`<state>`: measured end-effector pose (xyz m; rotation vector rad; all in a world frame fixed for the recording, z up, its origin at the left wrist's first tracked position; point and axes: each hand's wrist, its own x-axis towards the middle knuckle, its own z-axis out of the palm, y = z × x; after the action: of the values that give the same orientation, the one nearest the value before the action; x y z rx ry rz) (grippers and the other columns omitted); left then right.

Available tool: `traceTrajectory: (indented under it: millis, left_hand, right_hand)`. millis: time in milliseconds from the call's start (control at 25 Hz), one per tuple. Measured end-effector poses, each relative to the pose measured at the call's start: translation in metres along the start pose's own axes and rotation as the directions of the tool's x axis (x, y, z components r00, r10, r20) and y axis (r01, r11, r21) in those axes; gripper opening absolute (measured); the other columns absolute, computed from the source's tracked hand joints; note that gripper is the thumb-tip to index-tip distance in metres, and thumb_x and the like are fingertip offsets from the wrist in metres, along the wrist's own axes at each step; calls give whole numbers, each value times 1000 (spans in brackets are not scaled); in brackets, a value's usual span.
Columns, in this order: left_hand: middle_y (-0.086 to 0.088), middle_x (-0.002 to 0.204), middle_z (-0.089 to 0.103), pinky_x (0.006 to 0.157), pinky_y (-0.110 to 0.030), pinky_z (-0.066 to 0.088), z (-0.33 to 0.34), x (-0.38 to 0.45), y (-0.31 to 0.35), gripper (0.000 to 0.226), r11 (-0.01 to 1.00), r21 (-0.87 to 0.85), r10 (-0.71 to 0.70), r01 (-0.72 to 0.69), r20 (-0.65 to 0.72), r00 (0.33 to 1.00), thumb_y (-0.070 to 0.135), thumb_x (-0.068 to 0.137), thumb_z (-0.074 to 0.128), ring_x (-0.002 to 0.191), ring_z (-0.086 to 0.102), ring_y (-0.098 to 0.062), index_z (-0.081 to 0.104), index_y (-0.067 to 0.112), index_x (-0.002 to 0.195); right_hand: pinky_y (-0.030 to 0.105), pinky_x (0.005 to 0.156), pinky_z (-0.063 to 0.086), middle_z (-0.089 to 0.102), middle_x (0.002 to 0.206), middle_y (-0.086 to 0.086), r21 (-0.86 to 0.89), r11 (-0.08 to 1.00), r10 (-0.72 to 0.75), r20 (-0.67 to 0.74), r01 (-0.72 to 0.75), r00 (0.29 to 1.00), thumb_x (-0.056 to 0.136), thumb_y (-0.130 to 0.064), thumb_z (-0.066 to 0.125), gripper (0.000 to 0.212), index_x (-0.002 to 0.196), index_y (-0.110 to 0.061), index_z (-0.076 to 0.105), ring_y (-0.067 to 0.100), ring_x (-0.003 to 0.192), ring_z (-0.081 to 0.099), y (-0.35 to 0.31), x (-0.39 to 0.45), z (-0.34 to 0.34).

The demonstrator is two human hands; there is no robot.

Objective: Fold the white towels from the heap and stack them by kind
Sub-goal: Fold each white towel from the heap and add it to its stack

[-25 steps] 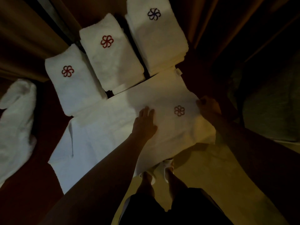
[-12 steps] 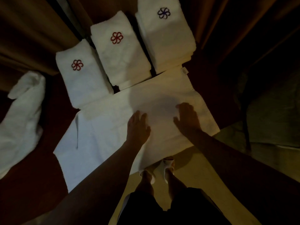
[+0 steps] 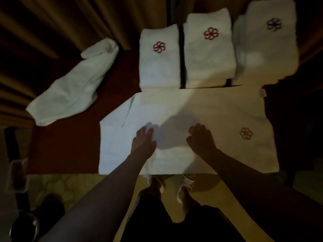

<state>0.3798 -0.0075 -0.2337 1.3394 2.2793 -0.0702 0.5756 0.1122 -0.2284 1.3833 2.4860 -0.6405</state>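
The right hand (image 3: 201, 139) had slid inward off the red flower emblem (image 3: 246, 133), joining the left hand (image 3: 144, 140) mid-cloth; both lay with fingers relaxed, pressing the spread white terry towel (image 3: 218, 110) flat on the dark red counter (image 3: 70, 137). Smoothing seemed finished, ready for folding. Brown curtains (image 3: 52, 23) hung behind three folded stacks (image 3: 209, 58).

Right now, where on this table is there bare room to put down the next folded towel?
Bare red tabletop shows left of the spread towel, below the loose towel. A smaller strip lies between that loose towel and the left folded stack. The back edge is crowded: three stacks side by side, the spread towel against their near ends.
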Motion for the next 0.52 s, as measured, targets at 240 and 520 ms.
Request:
traceTrajectory:
  millis: [240,520]
  left_hand:
    - [-17,136,45,98,-41,40,-14,-4,-90,51,940,-249,-261,234,-82,962,26,89,59,124,40,-34,49,9,137]
    - [-10,75,55,70,-34,53,-85,39,-129,10,-245,-885,-535,397,465,706,2,93,50,66,54,-17,59,1,90]
  right_hand:
    - [41,95,39,43,129,16,9,994,107,89,-108,990,94,-41,46,47,127,-8,43,33,118,43,-101,23,7]
    - [28,76,38,55,87,9,511,826,117,256,-237,960,92,-31,55,27,91,-5,58,23,84,53,-206,73,5]
